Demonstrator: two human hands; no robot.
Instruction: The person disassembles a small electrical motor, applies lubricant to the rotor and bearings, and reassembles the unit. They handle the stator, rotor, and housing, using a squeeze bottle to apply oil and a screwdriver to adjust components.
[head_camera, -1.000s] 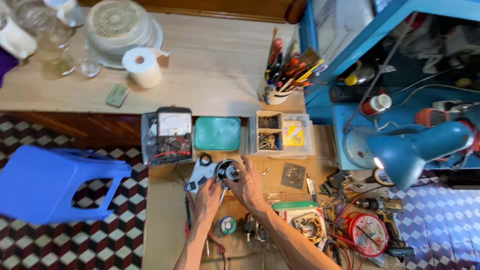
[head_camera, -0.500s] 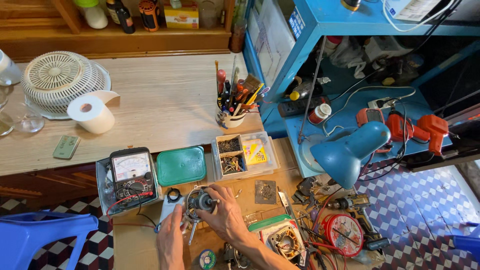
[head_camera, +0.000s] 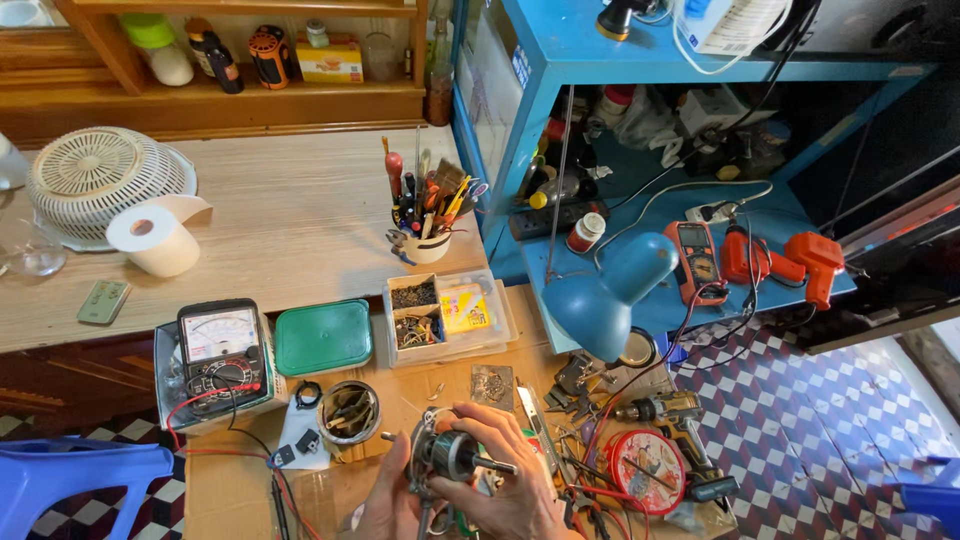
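Fingers of both hands clasped the motor, its shaft jutting right, tin just left.

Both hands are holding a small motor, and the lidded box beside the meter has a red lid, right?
Not quite: the head view shows the box lid is green, not red. Both hands, left and right, do hold the small motor, beside the meter.

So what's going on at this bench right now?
A person holds a small electric motor in both hands over a cluttered cardboard-covered bench: the left hand supports it from below, the right hand wraps its far side. An analog multimeter with red and black leads, a green-lidded box and a blue desk lamp sit nearby.
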